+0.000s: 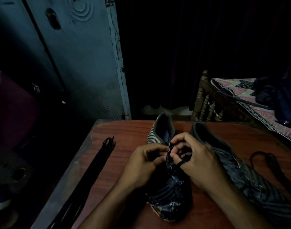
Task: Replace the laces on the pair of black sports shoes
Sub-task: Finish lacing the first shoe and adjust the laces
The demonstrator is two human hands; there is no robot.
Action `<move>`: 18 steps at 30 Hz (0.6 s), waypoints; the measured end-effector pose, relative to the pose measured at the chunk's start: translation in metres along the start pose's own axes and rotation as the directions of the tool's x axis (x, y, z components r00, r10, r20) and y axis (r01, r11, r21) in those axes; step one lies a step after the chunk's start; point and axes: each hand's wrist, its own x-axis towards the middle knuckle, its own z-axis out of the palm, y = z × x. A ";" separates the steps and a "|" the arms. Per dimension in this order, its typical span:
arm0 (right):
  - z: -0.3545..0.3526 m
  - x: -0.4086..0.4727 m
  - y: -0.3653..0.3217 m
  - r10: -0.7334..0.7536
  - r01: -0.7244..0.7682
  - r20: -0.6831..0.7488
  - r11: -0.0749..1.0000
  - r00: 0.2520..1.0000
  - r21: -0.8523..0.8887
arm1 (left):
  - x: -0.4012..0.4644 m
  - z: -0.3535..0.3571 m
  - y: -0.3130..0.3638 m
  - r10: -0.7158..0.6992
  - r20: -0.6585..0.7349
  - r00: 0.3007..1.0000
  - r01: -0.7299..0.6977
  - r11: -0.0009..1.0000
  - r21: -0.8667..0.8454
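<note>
Between my two hands, right where the fingertips meet, I see the near shoe point(170, 192) lying on the reddish wooden counter point(125, 134), its toe toward me and its heel opening pointing away. My left hand point(141, 164) is curled with its fingertips pinching at the upper eyelet area, and my right hand point(197, 159) is curled too, with a dark lace point(182, 161) looped across its fingers. Both hands are pressed close together over the shoe's tongue; in this dim light I cannot tell exactly which eyelet the lace passes through.

Just right of my right hand, touching its back edge, the second shoe point(250, 177) lies at a slant, heel away and toe toward the near right corner. Beyond that shoe, further right, a loose black lace point(263, 156) curls on the counter. Well to the left of my left hand, a bundle of long black laces point(100, 164) stretches along the counter's left edge, apart from both shoes.

Past the hands, beyond the counter's far edge, there is a blue-grey door point(85, 63) on the left and a bed with a patterned cover point(250, 100) and carved wooden posts point(202, 100) on the right. My forearms cover much of the near shoe's sides.
</note>
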 end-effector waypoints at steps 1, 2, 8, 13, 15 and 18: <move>-0.001 0.000 -0.001 0.014 -0.014 -0.015 1.000 1.000 0.007 | 0.000 0.000 -0.001 -0.001 -0.021 1.000 0.001 1.000 -0.011; -0.001 0.000 -0.001 0.028 -0.027 -0.036 0.999 0.999 0.020 | 0.000 0.001 -0.001 -0.002 -0.034 0.999 0.002 1.000 -0.024; 0.006 -0.002 -0.001 0.072 -0.067 -0.137 0.997 0.988 0.046 | -0.002 0.006 0.001 -0.010 -0.026 1.000 0.008 0.997 -0.075; 0.005 -0.003 0.000 0.127 -0.110 -0.160 0.988 0.979 0.107 | -0.001 0.003 0.003 -0.028 -0.061 0.998 0.024 0.997 -0.067; 0.005 -0.002 -0.001 0.129 -0.111 -0.162 0.987 0.978 0.114 | -0.002 0.003 0.004 -0.033 -0.053 0.998 0.030 0.997 -0.069; 0.003 -0.001 -0.001 0.143 -0.130 -0.134 0.986 0.981 0.102 | -0.001 0.003 0.002 -0.057 -0.048 0.997 0.054 0.997 -0.061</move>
